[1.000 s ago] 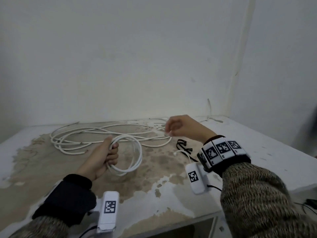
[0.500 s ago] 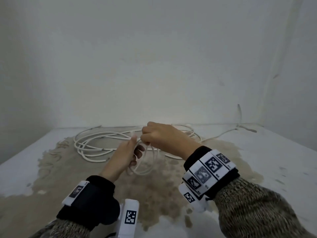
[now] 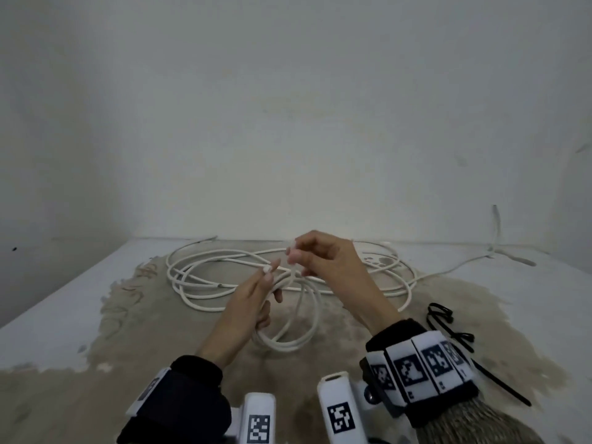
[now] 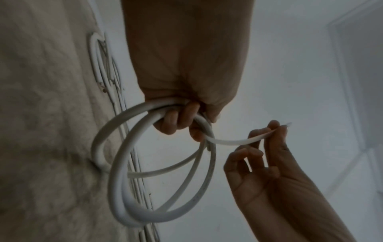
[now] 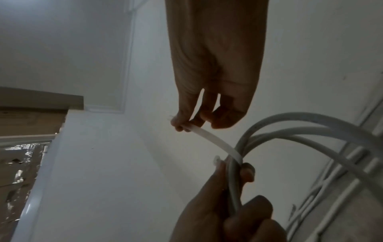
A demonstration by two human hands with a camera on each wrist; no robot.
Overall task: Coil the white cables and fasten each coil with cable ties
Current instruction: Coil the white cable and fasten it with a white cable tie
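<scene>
The small coil (image 3: 290, 322) hangs in the lower middle of the head view, just above the desk (image 3: 528, 302), its loops gathered at the top where your left hand (image 3: 250, 302) grips them with curled fingers. From that gathered point a white cable tie (image 4: 234, 141) runs out sideways toward your right hand (image 3: 326, 261), which pinches its free end between thumb and fingertips, the other fingers loosely curled. This is the relation that matters: the tie's long axis crosses the bundle at the left hand's grip, and its loose end lies up and to the right of the coil in the head view, so the right hand is the one placed to bring it round. Whether the tie's tail is already through its head I cannot tell. Your left wrist is turned so the coil hangs below the fist; your right hand is raised slightly above it. Behind, toward the middle of the frame, the loose white cable (image 3: 224, 274) sprawls on the desk, and black cable ties (image 3: 448, 328) lie at the right.
</scene>
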